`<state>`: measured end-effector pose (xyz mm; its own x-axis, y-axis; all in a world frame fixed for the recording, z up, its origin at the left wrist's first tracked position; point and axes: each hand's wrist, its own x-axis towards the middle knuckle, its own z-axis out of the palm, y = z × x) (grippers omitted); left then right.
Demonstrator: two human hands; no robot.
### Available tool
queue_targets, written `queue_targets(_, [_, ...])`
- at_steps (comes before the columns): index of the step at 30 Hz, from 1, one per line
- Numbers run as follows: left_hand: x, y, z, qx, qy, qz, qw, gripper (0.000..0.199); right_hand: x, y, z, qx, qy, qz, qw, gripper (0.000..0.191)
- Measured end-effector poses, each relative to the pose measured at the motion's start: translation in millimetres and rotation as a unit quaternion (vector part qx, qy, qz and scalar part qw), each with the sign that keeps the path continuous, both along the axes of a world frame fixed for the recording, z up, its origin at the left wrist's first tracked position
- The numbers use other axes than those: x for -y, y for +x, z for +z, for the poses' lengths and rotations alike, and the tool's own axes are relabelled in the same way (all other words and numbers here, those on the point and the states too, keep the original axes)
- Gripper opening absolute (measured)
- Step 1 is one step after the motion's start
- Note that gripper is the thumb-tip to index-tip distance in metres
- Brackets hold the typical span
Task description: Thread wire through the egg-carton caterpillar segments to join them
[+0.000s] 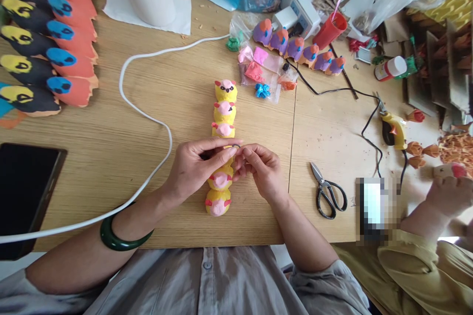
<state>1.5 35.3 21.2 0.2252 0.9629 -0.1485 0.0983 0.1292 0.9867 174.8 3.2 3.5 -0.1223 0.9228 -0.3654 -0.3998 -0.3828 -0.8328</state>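
A row of yellow figures (224,114) with pink snouts and red ears runs up the wooden table (148,108) in front of me. The top figure has black marks on its face. Over the middle of the row, my left hand (197,162) pinches one end of a small dark strip (235,145). Close beside it on the right, my right hand (260,165) has its thumb and index finger together at the strip's other end. Both hands hide the middle figures.
Black-handled scissors (327,192) lie right of my hands. A white cable (127,98) curves across the left, near a phone (27,192). Clay packets (256,66) and a purple figure row (295,48) lie ahead. Another person's hand (449,192) is at far right.
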Motion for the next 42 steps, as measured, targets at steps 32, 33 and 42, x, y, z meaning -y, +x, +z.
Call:
queue_targets(32, [1.5,-1.5,-4.6,0.009,0.034,-0.055,0.998,0.022,0.6,-0.8,-6.2,-0.044,0.001,-0.016,0.999,0.03])
queue_targets(33, [1.8,-1.3,-4.0,0.011,0.03,-0.052,0.998,0.023,0.7,-0.6,-6.3,-0.042,0.003,-0.019,0.999,0.029])
queue_targets(42, [1.0,1.0,-2.9,-0.007,0.079,-0.017,0.997,0.011,2.5,-0.5,-5.3,-0.037,0.013,-0.013,0.999,0.03])
